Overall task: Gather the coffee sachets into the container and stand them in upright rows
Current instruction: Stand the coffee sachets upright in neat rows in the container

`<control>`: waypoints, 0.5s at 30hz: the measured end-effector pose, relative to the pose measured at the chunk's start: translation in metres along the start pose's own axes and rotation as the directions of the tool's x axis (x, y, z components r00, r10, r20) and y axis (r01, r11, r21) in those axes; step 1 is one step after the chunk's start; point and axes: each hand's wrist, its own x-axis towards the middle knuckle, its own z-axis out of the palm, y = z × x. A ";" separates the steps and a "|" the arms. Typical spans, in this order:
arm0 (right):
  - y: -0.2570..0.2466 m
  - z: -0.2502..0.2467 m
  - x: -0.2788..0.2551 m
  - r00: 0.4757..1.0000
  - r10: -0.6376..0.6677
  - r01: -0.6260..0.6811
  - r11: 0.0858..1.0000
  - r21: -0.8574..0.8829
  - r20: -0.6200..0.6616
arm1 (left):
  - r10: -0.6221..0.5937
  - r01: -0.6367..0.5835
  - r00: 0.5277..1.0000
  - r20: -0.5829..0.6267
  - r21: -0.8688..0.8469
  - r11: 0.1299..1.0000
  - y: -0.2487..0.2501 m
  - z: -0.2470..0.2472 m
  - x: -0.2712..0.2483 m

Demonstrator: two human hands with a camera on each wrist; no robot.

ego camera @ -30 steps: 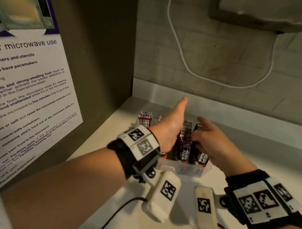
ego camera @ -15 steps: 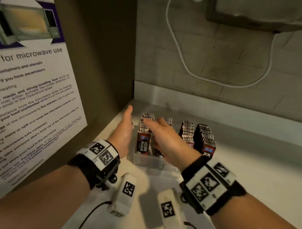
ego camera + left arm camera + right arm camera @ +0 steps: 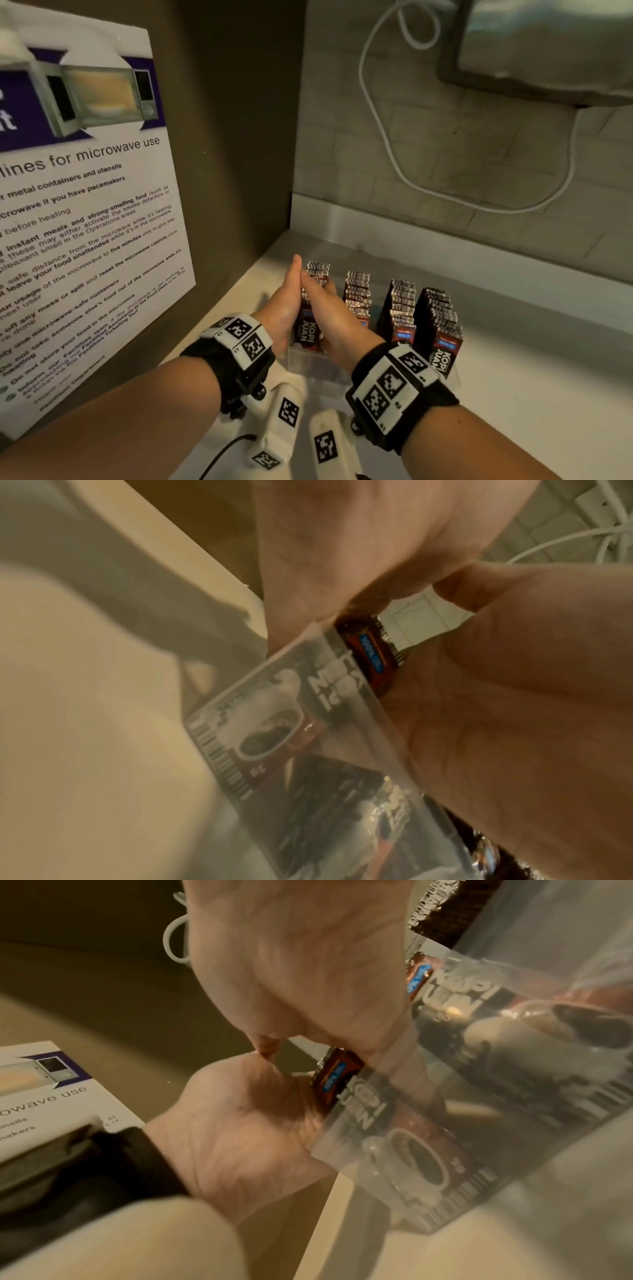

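Note:
A clear plastic container (image 3: pixel 318 371) on the white counter holds several upright rows of dark red Kopi Juan coffee sachets (image 3: pixel 400 308). My left hand (image 3: pixel 286 303) lies flat against the left side of the leftmost row (image 3: pixel 318 269), fingers straight. On that row's right side is my right hand (image 3: pixel 330 317), fingers stretched out, one tip touching the left hand. The row is squeezed between both palms. The left wrist view shows a sachet (image 3: pixel 371 653) wedged between the hands above the container wall (image 3: pixel 301 723). In the right wrist view the same sachet (image 3: pixel 334 1081) stands between the right hand (image 3: pixel 308 961) and the left palm (image 3: pixel 240 1123).
A brown side wall with a microwave poster (image 3: pixel 85 222) stands close on the left of the container. A white cable (image 3: pixel 394 154) hangs on the tiled back wall under an appliance (image 3: pixel 548 51). The white counter (image 3: pixel 531 394) stretches to the right.
Both hands have moved left from the middle and right rows. They now press together on the leftmost row. My view has tilted up a little.

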 end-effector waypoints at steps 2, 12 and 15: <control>0.000 -0.002 0.001 1.000 -0.008 0.008 1.000 0.013 -0.001 | -0.011 0.011 1.000 -0.009 -0.008 1.000 -0.001 -0.002 0.006; 0.003 -0.003 0.007 0.998 -0.048 0.050 0.996 0.075 -0.039 | -0.013 0.015 0.999 -0.043 0.030 0.999 0.018 -0.002 0.025; 0.002 -0.004 0.006 0.999 -0.028 0.029 0.998 0.055 -0.019 | 0.019 -0.016 0.999 -0.037 0.068 0.998 0.020 -0.003 0.035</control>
